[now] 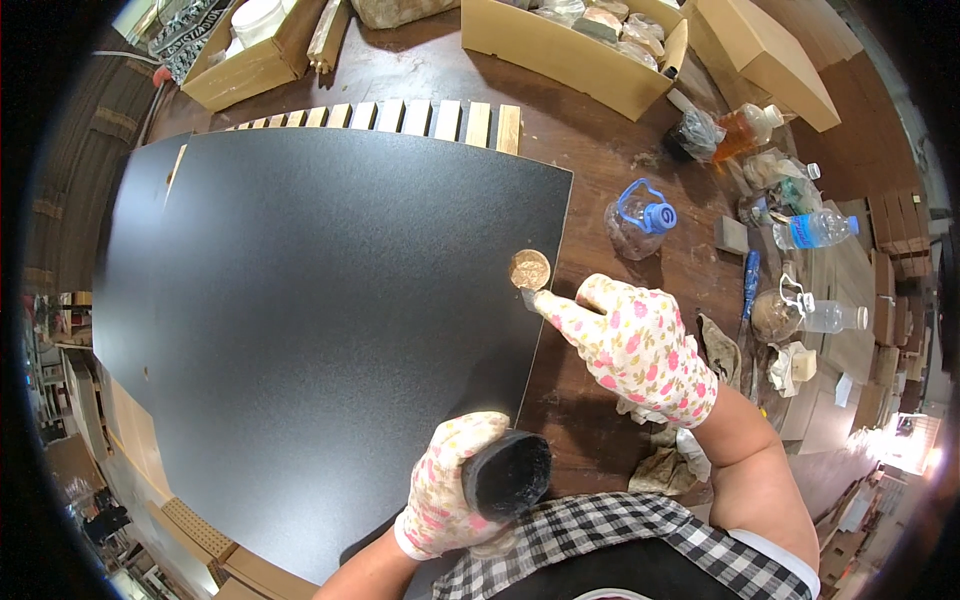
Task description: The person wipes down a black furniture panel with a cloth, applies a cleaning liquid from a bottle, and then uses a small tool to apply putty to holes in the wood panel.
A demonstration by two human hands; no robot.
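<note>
A large black panel (330, 300) lies flat in front of me. Near its right edge sits a small round gold-tan disc or shallow lid (530, 269) with a rough, shiny middle. My right hand (640, 345), in a floral glove, pinches a small thin grey piece (530, 298), like a blade, whose tip is at the disc's near rim. My left hand (453, 490), gloved alike, is wrapped around a dark rounded object (508, 475) at the panel's near edge. Its kind is unclear from here.
Wooden slats (420, 117) show beyond the panel. On the brown table (580, 400) stand a blue-handled bottle (640, 222), several other bottles, a grey block (731, 235), a blue tool (749, 285) and rags (665, 467). Cardboard boxes (570, 60) line the back.
</note>
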